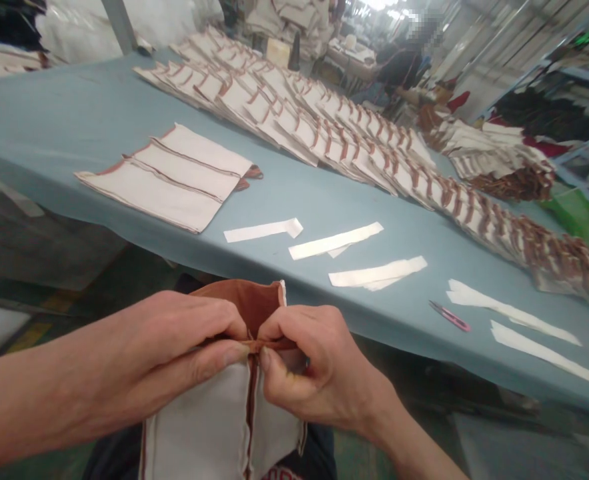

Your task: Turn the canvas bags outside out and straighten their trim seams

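A cream fabric pouch (201,427) with a brown lining and brown trim hangs in front of me, below the table's near edge. My left hand (174,347) is closed, pinching the pouch's top edge from the left. My right hand (309,367) is closed too, pinching the same brown edge from the right. The fingertips of both hands nearly meet at the middle seam. The brown lining stands up behind my fingers.
The blue-green table (49,113) carries three finished cream pieces (174,177) side by side, long overlapping rows of similar pieces (354,133), several white fabric strips (334,241) and a small pink snipper (449,315). A person (399,63) sits at the far end.
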A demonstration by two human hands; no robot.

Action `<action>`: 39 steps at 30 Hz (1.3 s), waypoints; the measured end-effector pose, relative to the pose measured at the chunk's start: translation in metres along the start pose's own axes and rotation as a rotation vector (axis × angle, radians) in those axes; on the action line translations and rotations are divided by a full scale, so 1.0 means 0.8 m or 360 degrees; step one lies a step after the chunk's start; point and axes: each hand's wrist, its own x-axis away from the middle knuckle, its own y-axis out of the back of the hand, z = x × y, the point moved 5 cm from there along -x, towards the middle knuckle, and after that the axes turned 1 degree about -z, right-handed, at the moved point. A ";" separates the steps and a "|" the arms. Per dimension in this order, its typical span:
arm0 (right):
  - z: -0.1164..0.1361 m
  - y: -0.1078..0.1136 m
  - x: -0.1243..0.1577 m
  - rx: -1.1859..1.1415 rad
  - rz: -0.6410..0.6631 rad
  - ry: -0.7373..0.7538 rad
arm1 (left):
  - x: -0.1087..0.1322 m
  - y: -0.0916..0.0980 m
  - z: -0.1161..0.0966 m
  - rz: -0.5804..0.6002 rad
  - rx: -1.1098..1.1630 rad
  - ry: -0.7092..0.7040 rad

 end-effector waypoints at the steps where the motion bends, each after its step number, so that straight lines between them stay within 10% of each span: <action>1: 0.002 -0.001 0.001 -0.0018 -0.0018 0.0013 | -0.002 -0.002 0.000 0.0024 -0.0046 -0.0094; 8: -0.006 -0.029 0.003 -0.0754 0.0079 -0.0440 | 0.019 -0.023 0.023 -0.0396 -0.0590 -0.0814; 18: 0.003 -0.016 0.008 -0.0445 0.0005 -0.0113 | 0.001 -0.007 0.003 -0.0013 -0.0113 -0.0709; 39: 0.003 0.023 0.024 -0.0137 0.0083 0.0040 | -0.034 -0.019 -0.031 0.0156 -0.0189 -0.0417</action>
